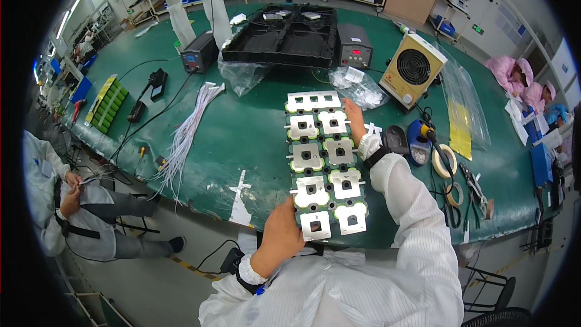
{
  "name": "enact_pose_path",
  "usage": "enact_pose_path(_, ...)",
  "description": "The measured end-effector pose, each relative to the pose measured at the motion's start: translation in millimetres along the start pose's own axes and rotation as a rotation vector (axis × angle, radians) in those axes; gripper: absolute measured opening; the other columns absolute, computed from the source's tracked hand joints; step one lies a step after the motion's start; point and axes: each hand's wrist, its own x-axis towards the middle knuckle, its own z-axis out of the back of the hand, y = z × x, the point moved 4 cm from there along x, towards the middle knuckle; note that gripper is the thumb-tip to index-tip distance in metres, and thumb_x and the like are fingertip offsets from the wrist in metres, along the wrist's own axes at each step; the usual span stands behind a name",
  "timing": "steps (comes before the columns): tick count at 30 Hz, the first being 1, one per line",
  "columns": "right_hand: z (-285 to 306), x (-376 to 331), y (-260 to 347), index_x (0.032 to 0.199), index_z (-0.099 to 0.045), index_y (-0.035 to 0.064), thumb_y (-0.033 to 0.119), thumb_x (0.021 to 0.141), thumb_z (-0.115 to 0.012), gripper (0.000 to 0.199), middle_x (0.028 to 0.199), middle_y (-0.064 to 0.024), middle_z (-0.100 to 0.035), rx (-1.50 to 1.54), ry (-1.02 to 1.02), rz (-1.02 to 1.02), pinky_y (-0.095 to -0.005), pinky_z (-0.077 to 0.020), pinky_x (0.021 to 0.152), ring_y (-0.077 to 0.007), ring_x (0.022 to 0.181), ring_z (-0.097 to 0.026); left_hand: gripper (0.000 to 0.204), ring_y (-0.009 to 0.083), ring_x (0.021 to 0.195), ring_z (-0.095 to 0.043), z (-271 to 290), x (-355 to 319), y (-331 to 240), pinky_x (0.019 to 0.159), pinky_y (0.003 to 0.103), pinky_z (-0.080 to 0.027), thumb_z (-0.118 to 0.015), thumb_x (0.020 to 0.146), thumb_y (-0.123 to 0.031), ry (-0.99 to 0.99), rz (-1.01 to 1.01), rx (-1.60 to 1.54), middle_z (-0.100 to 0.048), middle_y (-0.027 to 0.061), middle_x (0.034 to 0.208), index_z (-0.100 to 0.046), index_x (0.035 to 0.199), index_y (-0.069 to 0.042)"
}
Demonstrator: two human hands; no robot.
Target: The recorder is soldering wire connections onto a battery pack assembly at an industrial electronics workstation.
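A long battery pack (315,184) with green cells and silver metal tabs is between my hands, its near end at the table's front edge. My left hand (281,235) is closed round its near left side; the fingertips are hidden behind the pack. Farther up, my right hand (355,120) grips the far right side, with its fingers partly out of sight. Paired square tabs with dark centre holes run down the pack, and one wider tab (313,100) crosses its far end.
On the green table (260,139) lie white wires (187,133) and a second battery pack (108,106) at left. A black tray (281,39), soldering station (354,48) and yellow fan (414,69) stand behind. Soldering iron holder (419,142), tape roll (444,161) and pliers (473,184) sit right. A person (45,188) sits left.
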Motion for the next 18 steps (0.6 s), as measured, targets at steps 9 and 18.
enact_pose_path(9,6.7,9.1,-12.7,0.118,-0.066,-0.0005,0.025,0.108,-0.044,0.036,0.106,-0.0094,-0.07,-0.225,0.031,0.15,-0.0321,-0.0507,0.087,-0.017,0.093,-0.064,0.07,0.0456,0.086,-0.066,6.5,7.0,-9.4,0.075,0.053,-0.053,-0.084,0.076,-0.042,-0.045,0.146,-0.027,-0.068,0.0232,0.093,-0.054,0.121,0.001)
enact_pose_path(18,16.5,11.0,-48.4,0.118,-0.065,-0.0024,0.028,0.107,-0.042,0.039,0.114,-0.0211,-0.068,-0.132,0.062,-0.007,-0.0397,-0.0497,0.091,-0.0322,0.099,-0.064,0.068,0.0369,0.071,-0.07,3.8,15.1,-0.4,0.063,0.046,-0.055,-0.086,0.072,-0.049,-0.019,0.141,0.034,-0.067,0.0155,0.077,-0.057,0.11,0.0)
